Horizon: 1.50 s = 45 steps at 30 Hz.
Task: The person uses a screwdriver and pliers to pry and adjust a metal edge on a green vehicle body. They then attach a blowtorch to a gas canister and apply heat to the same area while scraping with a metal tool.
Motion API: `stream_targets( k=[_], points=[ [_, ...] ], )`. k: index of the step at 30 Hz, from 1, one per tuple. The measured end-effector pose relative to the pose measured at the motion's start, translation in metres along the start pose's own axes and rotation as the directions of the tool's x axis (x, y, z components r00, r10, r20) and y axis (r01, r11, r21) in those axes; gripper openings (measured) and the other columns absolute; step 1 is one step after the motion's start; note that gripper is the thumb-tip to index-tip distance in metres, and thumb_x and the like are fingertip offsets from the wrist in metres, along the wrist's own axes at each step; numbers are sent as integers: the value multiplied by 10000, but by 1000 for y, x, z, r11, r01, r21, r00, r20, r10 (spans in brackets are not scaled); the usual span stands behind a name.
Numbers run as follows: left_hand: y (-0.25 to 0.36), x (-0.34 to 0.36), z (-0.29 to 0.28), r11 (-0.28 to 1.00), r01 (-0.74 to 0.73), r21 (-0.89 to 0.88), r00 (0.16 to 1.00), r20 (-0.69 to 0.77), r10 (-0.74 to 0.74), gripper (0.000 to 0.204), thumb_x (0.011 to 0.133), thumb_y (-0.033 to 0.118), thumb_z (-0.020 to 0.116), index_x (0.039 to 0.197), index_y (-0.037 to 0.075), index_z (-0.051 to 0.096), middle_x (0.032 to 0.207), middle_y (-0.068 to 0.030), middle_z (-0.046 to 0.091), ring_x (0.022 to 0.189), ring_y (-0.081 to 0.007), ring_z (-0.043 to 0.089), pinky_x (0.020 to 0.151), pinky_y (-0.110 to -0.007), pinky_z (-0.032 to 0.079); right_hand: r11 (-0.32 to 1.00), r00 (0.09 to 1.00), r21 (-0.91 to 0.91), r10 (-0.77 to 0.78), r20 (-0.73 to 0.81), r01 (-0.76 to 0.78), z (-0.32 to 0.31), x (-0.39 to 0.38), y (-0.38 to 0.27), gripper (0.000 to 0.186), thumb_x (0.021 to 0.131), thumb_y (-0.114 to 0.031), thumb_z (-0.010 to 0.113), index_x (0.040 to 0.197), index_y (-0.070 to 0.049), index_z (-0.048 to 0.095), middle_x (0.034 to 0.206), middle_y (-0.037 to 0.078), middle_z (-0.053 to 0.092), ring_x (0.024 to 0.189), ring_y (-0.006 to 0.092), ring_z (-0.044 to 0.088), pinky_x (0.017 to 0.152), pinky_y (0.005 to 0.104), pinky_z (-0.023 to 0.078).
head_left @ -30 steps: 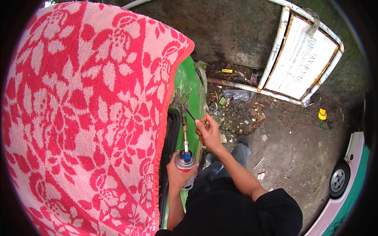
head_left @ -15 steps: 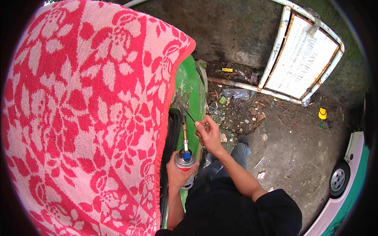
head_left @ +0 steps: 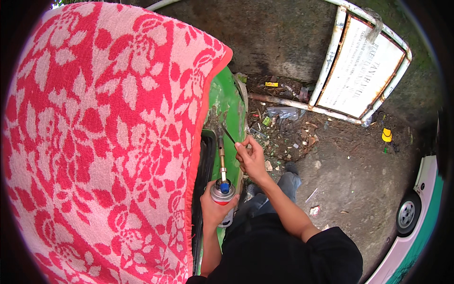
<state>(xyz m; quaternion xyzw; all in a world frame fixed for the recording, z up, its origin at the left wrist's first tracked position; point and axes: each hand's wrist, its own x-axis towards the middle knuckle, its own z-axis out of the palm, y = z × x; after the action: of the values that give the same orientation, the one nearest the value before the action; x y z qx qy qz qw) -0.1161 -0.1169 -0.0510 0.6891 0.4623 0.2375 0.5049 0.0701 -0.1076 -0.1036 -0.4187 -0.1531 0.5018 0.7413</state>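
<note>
My left hand [head_left: 213, 210] is wrapped round the canister of a gas blowtorch [head_left: 222, 163], whose brass tube points away from me, along a green vehicle panel [head_left: 228, 94]. No flame can be made out at its mouth. My right hand [head_left: 251, 161] pinches a thin dark strip-like tool [head_left: 228, 134], slanting up and left. Its far end lies close to the torch mouth, over a patch where the paint is scuffed grey-brown; whether it touches the panel I cannot tell. Beside the torch runs a black-edged window frame [head_left: 203, 165].
A pink and red floral blanket [head_left: 104, 142] covers the vehicle on the left. A rusty white-framed sign [head_left: 362, 71] leans by a concrete wall [head_left: 279, 38]. Litter and rubble [head_left: 283, 137] strew the ground ahead. Another vehicle's wheel [head_left: 407, 215] stands at the right.
The tool in my right hand has tilted slightly, its far end a little higher on the panel. My left hand and the torch stay almost in place.
</note>
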Motion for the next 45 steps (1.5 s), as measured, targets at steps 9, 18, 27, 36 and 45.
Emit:
stream_targets(
  k=[9, 18, 27, 36, 45],
  points=[
    [6, 2, 0, 1000, -9, 12, 1000, 15, 9, 442, 742, 113, 896, 1061, 19, 606, 920, -59, 711, 829, -115, 673, 784, -292, 544, 929, 966, -275, -260, -1, 249, -3, 1, 29, 208, 1056, -134, 593, 926, -87, 438, 620, -68, 440, 498, 6, 340, 439, 232, 225],
    [-4, -4, -1, 1000, 2, -16, 1000, 8, -1, 523, 724, 133, 915, 1127, 8, 605, 925, -77, 735, 849, -127, 705, 798, -307, 563, 974, 991, -183, -133, 10, 132, 0, 5, 23, 230, 1027, -95, 638, 917, -72, 438, 701, -51, 461, 560, 7, 412, 494, 230, 290],
    [5, 6, -4, 999, -9, -37, 1000, 21, 10, 496, 730, 103, 899, 1117, 10, 604, 915, -65, 723, 846, -112, 687, 788, -297, 557, 833, 968, -516, -250, -29, 200, 15, -7, 10, 229, 997, -156, 683, 906, -39, 508, 628, -33, 519, 566, 1, 392, 478, 244, 264],
    [14, 1, -5, 998, -30, -46, 999, 10, 31, 464, 737, 101, 897, 1083, 14, 600, 922, -64, 718, 842, -106, 677, 791, -295, 553, 793, 900, -522, -424, -104, 313, 19, 15, 25, 217, 989, -135, 685, 888, -30, 524, 603, -26, 524, 573, 3, 396, 488, 245, 276],
    [16, 7, -7, 998, -38, -50, 999, 5, 39, 450, 750, 102, 894, 1079, 11, 602, 910, -59, 714, 837, -105, 675, 783, -291, 552, 776, 894, -539, -439, -89, 328, 19, 12, 33, 228, 975, -122, 703, 873, -31, 520, 633, -14, 543, 603, 8, 418, 510, 237, 291]
  ],
)
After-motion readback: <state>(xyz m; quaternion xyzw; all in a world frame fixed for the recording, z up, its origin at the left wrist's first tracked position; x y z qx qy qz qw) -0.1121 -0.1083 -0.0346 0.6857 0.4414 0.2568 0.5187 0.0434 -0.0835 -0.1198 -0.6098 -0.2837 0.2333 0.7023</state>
